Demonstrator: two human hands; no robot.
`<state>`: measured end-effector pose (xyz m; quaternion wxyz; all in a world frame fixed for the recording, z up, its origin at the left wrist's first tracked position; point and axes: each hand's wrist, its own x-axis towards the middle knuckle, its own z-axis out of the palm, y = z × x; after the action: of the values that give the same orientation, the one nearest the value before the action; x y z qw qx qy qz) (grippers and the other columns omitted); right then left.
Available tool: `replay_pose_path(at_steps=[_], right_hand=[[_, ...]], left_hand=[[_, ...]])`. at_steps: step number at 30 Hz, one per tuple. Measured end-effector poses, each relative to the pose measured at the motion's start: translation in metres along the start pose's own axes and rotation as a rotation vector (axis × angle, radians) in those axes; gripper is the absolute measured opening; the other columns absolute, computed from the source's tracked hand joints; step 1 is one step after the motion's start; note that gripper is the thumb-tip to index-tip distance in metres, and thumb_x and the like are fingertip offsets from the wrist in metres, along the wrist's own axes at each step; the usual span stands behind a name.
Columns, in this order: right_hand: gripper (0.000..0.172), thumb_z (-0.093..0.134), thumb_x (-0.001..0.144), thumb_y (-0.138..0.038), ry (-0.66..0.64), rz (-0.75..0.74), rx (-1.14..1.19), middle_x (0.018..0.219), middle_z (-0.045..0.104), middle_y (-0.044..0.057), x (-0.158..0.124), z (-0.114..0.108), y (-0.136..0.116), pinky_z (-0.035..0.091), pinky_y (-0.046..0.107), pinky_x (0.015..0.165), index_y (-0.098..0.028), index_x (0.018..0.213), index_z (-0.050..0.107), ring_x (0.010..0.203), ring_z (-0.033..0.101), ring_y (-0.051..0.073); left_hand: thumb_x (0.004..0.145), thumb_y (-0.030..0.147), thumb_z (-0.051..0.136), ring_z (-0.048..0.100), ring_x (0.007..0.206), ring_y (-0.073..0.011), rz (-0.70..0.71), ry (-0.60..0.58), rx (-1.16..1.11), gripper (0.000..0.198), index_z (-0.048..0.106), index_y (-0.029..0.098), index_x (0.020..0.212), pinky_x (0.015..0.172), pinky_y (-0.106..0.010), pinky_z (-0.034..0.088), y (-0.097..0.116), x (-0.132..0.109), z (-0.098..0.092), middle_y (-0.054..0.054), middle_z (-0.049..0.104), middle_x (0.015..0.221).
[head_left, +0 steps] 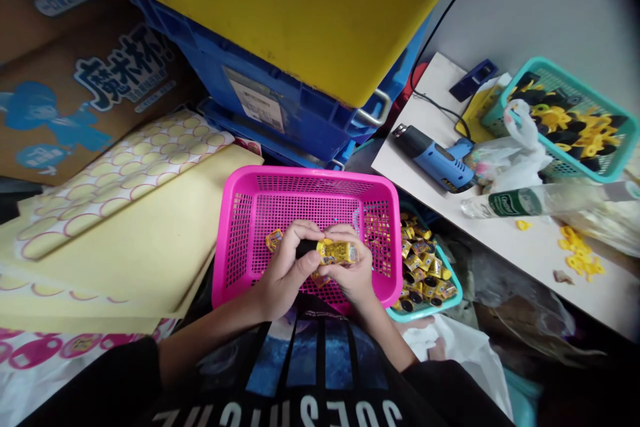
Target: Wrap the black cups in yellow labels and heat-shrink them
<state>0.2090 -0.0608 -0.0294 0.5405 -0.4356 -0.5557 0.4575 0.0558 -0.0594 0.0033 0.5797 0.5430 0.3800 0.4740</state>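
Observation:
A pink plastic basket (260,213) sits on my lap with a few small yellow pieces in it. Over the basket, my left hand (285,267) and my right hand (353,267) meet, both with fingers closed on one small yellow-labelled toy part (336,252). A dark piece shows between the two thumbs. One loose yellow piece (274,239) lies in the basket just left of my left hand.
A teal basket (450,293) full of yellow-and-black parts stands right of the pink one. Sticker sheets (125,167) lie at left. On the white table (500,240) are a blue heat gun (440,160), a bottle (530,201), a second teal basket (620,147). Blue crate (280,93) behind.

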Motion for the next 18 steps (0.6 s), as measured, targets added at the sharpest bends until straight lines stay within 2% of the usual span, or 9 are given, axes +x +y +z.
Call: replay_pose_path(at_steps=[2,6,9,13,16,18], right_hand=[[0.038,0.082,0.07,-0.044,-0.036,-0.014,-0.019,0.097,0.064,0.003,0.003,-0.003,-0.002,0.05,0.039,0.084,-0.032,0.104,0.07,0.092,0.062,0.02],[0.036,0.081,0.072,-0.044,-0.079,-0.062,-0.043,0.095,0.064,0.004,0.011,-0.004,-0.009,0.052,0.036,0.08,-0.028,0.102,0.069,0.09,0.062,0.019],[0.038,0.081,0.07,-0.046,-0.06,-0.11,-0.053,0.092,0.063,0.003,0.012,-0.003,-0.01,0.052,0.035,0.078,-0.027,0.1,0.067,0.087,0.061,0.018],[0.043,0.082,0.067,-0.051,-0.005,-0.127,-0.038,0.094,0.061,0.003,0.011,-0.001,-0.003,0.051,0.033,0.078,-0.027,0.099,0.067,0.088,0.061,0.018],[0.043,0.082,0.065,-0.052,0.027,-0.092,0.014,0.093,0.06,0.002,0.011,0.001,0.005,0.051,0.03,0.075,-0.026,0.096,0.067,0.085,0.06,0.017],[0.041,0.083,0.064,-0.052,0.019,-0.03,0.06,0.092,0.059,0.002,0.012,0.002,0.009,0.05,0.028,0.072,-0.024,0.089,0.066,0.082,0.06,0.016]], left_hand=[[0.096,0.04,0.048,0.048,0.11,-0.0202,-0.016,-0.001,-0.035,0.018,0.049,0.025,0.106,0.1,-0.036,0.039,0.001,-0.001,0.0,-0.005,0.049,0.107],[0.091,0.047,0.056,0.05,0.104,-0.0203,-0.003,-0.034,-0.08,0.035,0.044,0.026,0.116,0.09,-0.034,0.043,0.001,0.001,0.0,-0.005,0.048,0.108],[0.092,0.043,0.055,0.05,0.102,-0.0197,0.027,-0.033,-0.067,0.025,0.05,0.025,0.109,0.09,-0.033,0.042,-0.001,0.004,0.002,-0.004,0.049,0.104],[0.093,0.041,0.054,0.048,0.108,-0.0188,0.029,0.005,-0.124,0.018,0.053,0.027,0.105,0.096,-0.033,0.038,-0.006,0.005,0.006,-0.003,0.049,0.105],[0.094,0.042,0.054,0.046,0.11,-0.0188,-0.034,0.046,-0.154,0.019,0.052,0.026,0.104,0.1,-0.033,0.036,-0.01,0.005,0.009,-0.003,0.049,0.107],[0.094,0.044,0.053,0.048,0.107,-0.0184,-0.103,0.039,-0.205,0.022,0.05,0.026,0.106,0.095,-0.033,0.039,-0.011,0.005,0.01,-0.003,0.048,0.106]])
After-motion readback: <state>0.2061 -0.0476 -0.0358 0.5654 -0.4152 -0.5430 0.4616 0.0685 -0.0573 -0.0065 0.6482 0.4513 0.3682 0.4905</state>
